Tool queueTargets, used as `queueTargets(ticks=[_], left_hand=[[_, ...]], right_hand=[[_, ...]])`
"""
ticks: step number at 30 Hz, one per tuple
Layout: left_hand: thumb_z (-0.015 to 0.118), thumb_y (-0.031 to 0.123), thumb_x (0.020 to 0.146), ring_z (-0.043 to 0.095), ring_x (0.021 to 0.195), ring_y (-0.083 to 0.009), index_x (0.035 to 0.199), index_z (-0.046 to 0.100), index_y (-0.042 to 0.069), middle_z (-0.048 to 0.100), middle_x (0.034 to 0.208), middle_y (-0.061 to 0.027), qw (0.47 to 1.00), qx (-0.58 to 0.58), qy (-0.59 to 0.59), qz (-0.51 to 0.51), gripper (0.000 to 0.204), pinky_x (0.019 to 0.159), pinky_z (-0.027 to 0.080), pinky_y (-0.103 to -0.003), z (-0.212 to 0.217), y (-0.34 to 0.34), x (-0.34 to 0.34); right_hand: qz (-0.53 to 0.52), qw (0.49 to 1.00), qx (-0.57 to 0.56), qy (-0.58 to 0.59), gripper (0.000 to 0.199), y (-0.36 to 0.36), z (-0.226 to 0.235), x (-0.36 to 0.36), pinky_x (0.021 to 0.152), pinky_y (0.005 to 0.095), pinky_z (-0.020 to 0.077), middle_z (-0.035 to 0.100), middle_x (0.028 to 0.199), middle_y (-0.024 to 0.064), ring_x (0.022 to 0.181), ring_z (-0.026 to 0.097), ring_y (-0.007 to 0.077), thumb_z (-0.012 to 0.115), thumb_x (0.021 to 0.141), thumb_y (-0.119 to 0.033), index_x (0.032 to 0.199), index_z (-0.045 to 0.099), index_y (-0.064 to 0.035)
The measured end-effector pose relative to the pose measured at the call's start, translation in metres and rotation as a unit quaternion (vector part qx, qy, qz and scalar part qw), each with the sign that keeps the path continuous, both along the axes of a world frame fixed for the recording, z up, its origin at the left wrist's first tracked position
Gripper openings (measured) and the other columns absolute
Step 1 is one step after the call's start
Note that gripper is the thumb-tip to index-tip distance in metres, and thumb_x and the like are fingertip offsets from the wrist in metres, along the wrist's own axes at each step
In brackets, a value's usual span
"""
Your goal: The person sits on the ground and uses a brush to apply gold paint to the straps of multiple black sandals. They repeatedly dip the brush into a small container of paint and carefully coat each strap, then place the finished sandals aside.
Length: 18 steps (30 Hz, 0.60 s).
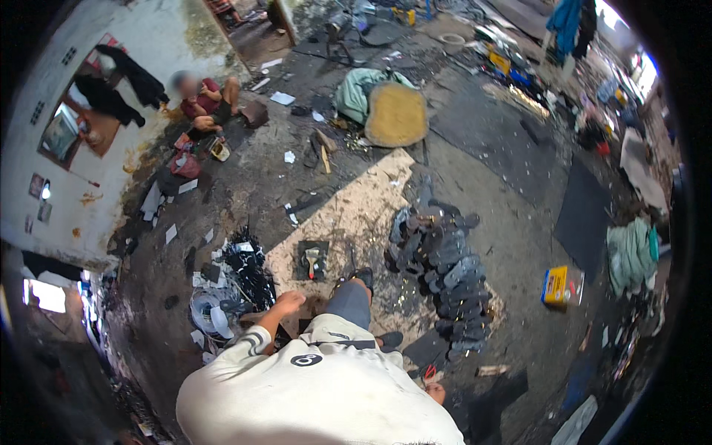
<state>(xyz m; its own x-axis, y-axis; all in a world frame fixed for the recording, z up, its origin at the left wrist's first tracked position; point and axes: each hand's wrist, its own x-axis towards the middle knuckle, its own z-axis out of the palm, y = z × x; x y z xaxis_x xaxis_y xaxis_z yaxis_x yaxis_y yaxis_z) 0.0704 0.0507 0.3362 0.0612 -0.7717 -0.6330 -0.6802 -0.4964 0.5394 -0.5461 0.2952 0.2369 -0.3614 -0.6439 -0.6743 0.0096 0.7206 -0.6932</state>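
My left hand point(291, 302) is closed, with nothing visible in it. It hovers beside my left knee, between a heap of shiny black strips point(248, 267) and a paintbrush point(311, 261). The brush lies on a dark square piece point(320, 276) on a pale board point(356, 222). Low on the right, my right hand point(436, 393) shows only in part beyond my shirt. A red-handled hand tool point(429, 371) is right by it; whether I grip it cannot be made out. Several overlapping dark sole-shaped pieces point(449, 271) form a long row to the right of my legs.
A wire-like coil with scraps point(215, 308) lies at left. Ahead stands a stool-like seat with a tan top point(397, 115), with green cloth behind. Another person point(204, 104) sits by the left wall. A yellow box point(555, 285) and dark sheets point(582, 211) lie at right.
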Motion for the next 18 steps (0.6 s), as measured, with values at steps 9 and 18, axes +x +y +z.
queueTargets(ticks=[9, 18], left_hand=[[0.061, 0.040, 0.093, 0.066, 0.078, -0.0177, 0.109, 0.067, 0.005, 0.068, 0.085, -0.0042, 0.960, 0.044, 0.099, 0.257, 0.039, 0.073, 0.051, -0.034, -0.011, -0.044, 0.026], [0.066, 0.033, 0.092, 0.067, 0.091, -0.0178, 0.125, 0.063, 0.006, 0.069, 0.106, -0.0085, 0.939, 0.111, 0.138, 0.296, 0.043, 0.082, 0.052, -0.034, -0.031, -0.280, 0.058]], right_hand=[[0.189, 0.882, -0.322, 0.286, 0.024, -0.432, 0.087, 0.001, 0.056, 0.0275, 0.0413, 0.057, 0.073, 0.0015, 0.063, 0.048, 0.0088, 0.057, 0.094, -0.026, 0.086, 0.059, -0.0034], [0.197, 0.958, -0.135, 0.161, 0.027, -0.592, 0.105, 0.089, 0.063, 0.0253, 0.0430, 0.058, 0.081, 0.0001, 0.070, 0.050, 0.0083, 0.058, 0.096, -0.021, 0.113, 0.059, 0.0005]])
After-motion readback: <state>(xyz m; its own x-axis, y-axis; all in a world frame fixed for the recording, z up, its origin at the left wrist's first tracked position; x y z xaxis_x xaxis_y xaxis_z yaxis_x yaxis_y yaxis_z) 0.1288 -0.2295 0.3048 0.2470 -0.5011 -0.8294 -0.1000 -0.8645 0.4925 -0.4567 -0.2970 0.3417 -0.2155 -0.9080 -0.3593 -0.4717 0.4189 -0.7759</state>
